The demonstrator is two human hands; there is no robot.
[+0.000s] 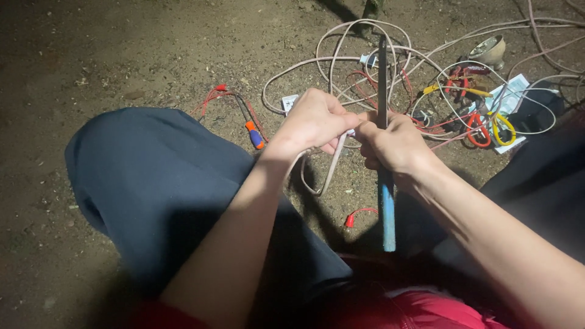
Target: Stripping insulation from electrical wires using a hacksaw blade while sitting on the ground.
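Dirt ground, night, lit from above. Seated or crouched, knees in dark blue trousers (164, 189) filling the lower left, red garment (426, 307) at the bottom edge.

Left hand (314, 122): closed, fingers pinched on a pale flat cable (334, 164) just where it meets the right hand. Cable hanging down from the pinch in a loop below the hands, then trailing off toward the tangle beyond.

Right hand (393, 146): fisted around a long thin tool with a blue handle (386, 213) (a file or a saw blade, cannot tell which). Dark blade end sticking up past the knuckles, blue handle pointing down toward the lap. Thumb and forefinger tight against the left hand's fingertips, cable end hidden between them.

On the ground beyond the hands: heap of looped whitish cable (365, 49), mixed with thin red wires (365, 85). Well to the right, red-handled pliers (478, 131) and yellow-handled cutters (503, 125) lying on a white sheet of paper (518, 85). Small metal bowl-like fitting (490, 50) farther back.

Left of the hands, near the knee: screwdriver with orange and blue handle (254, 134), beside a red wire loop (213, 97). Short red wire piece (356, 214) under the hands, just beside the blue handle.

Small white block (289, 102) partly behind the left wrist, kind not clear.
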